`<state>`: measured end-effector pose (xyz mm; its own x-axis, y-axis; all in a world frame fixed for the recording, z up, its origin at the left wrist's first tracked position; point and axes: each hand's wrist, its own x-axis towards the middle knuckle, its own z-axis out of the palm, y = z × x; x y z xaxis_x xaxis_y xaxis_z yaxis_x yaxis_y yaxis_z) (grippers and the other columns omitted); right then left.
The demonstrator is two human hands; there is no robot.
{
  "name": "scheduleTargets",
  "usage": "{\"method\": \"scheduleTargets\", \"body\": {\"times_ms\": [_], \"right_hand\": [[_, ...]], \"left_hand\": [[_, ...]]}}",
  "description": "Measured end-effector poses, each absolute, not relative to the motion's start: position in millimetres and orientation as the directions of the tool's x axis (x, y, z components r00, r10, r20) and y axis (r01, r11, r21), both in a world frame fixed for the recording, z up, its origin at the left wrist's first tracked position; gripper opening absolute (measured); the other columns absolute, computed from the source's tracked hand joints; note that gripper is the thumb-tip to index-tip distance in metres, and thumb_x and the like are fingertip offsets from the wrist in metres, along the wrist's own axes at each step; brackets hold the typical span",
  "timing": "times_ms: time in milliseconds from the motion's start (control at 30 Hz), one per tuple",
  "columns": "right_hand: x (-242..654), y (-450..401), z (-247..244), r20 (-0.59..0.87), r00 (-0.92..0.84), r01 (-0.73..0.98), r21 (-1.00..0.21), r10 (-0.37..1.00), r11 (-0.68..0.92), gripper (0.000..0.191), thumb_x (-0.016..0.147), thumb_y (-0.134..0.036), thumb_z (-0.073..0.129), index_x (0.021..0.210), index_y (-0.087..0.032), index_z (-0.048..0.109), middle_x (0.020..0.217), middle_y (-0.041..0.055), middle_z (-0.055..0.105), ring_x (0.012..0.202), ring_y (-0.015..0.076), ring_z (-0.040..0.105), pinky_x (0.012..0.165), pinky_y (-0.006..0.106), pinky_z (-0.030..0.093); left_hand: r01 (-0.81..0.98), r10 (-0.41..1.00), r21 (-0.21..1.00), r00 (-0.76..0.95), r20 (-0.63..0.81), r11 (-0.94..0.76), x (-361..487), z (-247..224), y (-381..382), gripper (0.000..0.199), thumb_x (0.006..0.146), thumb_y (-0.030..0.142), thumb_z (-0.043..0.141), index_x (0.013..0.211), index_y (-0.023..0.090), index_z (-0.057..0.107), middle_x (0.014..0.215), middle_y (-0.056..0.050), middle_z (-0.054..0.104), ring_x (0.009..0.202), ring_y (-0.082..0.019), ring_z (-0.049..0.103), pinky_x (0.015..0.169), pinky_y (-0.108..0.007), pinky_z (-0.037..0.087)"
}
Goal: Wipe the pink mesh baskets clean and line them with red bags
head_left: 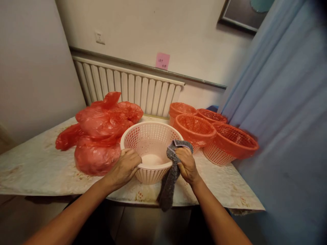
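Note:
A white plastic basket (150, 175) with a perforated wall stands on the table in front of me, its inside showing no bag. My left hand (127, 165) grips its rim at the near left. In my right hand (187, 163) is a dark grey cloth (168, 185), bunched in the fingers at the basket's right rim. The lower end of the cloth hangs down past the rim toward the table's front edge. Whether the cloth presses on the rim is hard to make out.
Knotted red plastic bags (99, 126) are piled left of the basket. Several baskets lined with red bags (195, 131) stand to the right, beside a blue curtain (283, 112). A radiator (130, 85) runs behind the cloth-covered table (33, 166).

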<state>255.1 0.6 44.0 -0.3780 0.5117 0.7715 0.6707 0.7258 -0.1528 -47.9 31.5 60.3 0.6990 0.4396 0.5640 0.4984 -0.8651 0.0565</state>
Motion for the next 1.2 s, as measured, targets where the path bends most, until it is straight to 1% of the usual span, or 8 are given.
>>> {"method": "scheduleTargets", "body": {"times_ms": [133, 300, 533, 667, 833, 933, 1067, 1200], "right_hand": [[277, 9, 42, 0.749, -0.125, 0.632, -0.446, 0.65, 0.634, 0.035, 0.095, -0.035, 0.04, 0.116, -0.018, 0.063, 0.119, 0.0107, 0.063, 0.118, 0.0236, 0.052, 0.104, 0.049, 0.035], [293, 0, 51, 0.556, 0.567, 0.283, -0.824, 0.608, 0.49, 0.031, 0.089, -0.042, 0.049, 0.09, -0.017, 0.066, 0.09, 0.0048, 0.068, 0.084, 0.0178, 0.06, 0.084, 0.036, 0.047], [311, -19, 41, 0.104, 0.849, -0.21, -0.833, 0.517, 0.512, 0.023, 0.072, -0.038, 0.067, 0.077, -0.016, 0.06, 0.072, -0.0026, 0.063, 0.066, 0.0136, 0.059, 0.064, 0.027, 0.05], [324, -26, 40, -0.048, 0.835, -0.407, -0.725, 0.549, 0.555, 0.023, 0.069, -0.035, 0.07, 0.079, -0.017, 0.058, 0.074, -0.0024, 0.065, 0.068, 0.0149, 0.063, 0.068, 0.03, 0.055], [306, -41, 63, 0.15, 0.86, -0.192, -0.791, 0.487, 0.581, 0.022, 0.075, -0.037, 0.066, 0.081, -0.017, 0.059, 0.076, -0.0025, 0.066, 0.073, 0.0148, 0.063, 0.07, 0.029, 0.053], [278, -45, 77, 0.365, 0.81, 0.048, -0.82, 0.458, 0.57, 0.024, 0.083, -0.04, 0.057, 0.087, -0.017, 0.062, 0.085, 0.0001, 0.067, 0.08, 0.0147, 0.062, 0.072, 0.027, 0.05], [231, -43, 68, 0.466, 0.636, 0.158, -0.859, 0.615, 0.487, 0.031, 0.092, -0.041, 0.044, 0.098, -0.018, 0.063, 0.092, 0.0033, 0.068, 0.082, 0.0158, 0.062, 0.075, 0.028, 0.05], [181, -39, 41, 0.605, 0.301, 0.432, -0.776, 0.737, 0.46, 0.033, 0.095, -0.033, 0.037, 0.103, -0.018, 0.065, 0.102, 0.0074, 0.07, 0.094, 0.0205, 0.064, 0.085, 0.036, 0.05]], "left_hand": [[0.513, 0.463, 0.062, 0.707, 0.535, -0.856, -50, 65, 33, 0.02, 0.092, 0.014, 0.042, 0.072, 0.018, 0.045, 0.074, -0.002, 0.053, 0.077, -0.019, 0.045, 0.077, -0.036, 0.033], [0.537, 0.488, 0.038, 0.732, 0.476, -0.842, -60, 75, 25, 0.023, 0.092, 0.032, 0.051, 0.073, 0.019, 0.048, 0.075, -0.002, 0.056, 0.077, -0.021, 0.051, 0.077, -0.036, 0.036], [0.674, 0.663, 0.079, 0.688, 0.296, -0.735, -46, 83, 11, 0.018, 0.091, 0.026, 0.048, 0.078, 0.02, 0.06, 0.074, -0.003, 0.065, 0.066, -0.021, 0.061, 0.056, -0.028, 0.035], [0.686, 0.809, 0.436, 0.443, 0.386, -0.583, -39, 89, 9, 0.028, 0.093, 0.034, 0.041, 0.09, 0.019, 0.065, 0.08, -0.005, 0.069, 0.072, -0.022, 0.063, 0.063, -0.029, 0.043], [0.457, 0.906, 0.782, 0.207, 0.37, -0.424, -20, 88, -9, 0.039, 0.087, 0.049, 0.044, 0.095, 0.018, 0.066, 0.079, -0.003, 0.069, 0.075, -0.023, 0.062, 0.07, -0.032, 0.048], [0.359, 0.947, 0.877, 0.154, 0.282, -0.319, -1, 71, -23, 0.037, 0.085, 0.05, 0.046, 0.08, 0.018, 0.064, 0.066, -0.001, 0.061, 0.066, -0.021, 0.058, 0.063, -0.031, 0.046], [0.183, 0.991, 0.977, 0.1, 0.094, -0.112, 16, 39, -31, 0.035, 0.083, 0.05, 0.05, 0.078, 0.017, 0.061, 0.066, -0.001, 0.06, 0.064, -0.02, 0.059, 0.061, -0.031, 0.047], [0.097, 0.965, 0.991, 0.255, 0.059, -0.087, 17, 20, -29, 0.038, 0.086, 0.05, 0.049, 0.092, 0.015, 0.063, 0.084, -0.005, 0.068, 0.081, -0.024, 0.064, 0.079, -0.036, 0.051]]}}
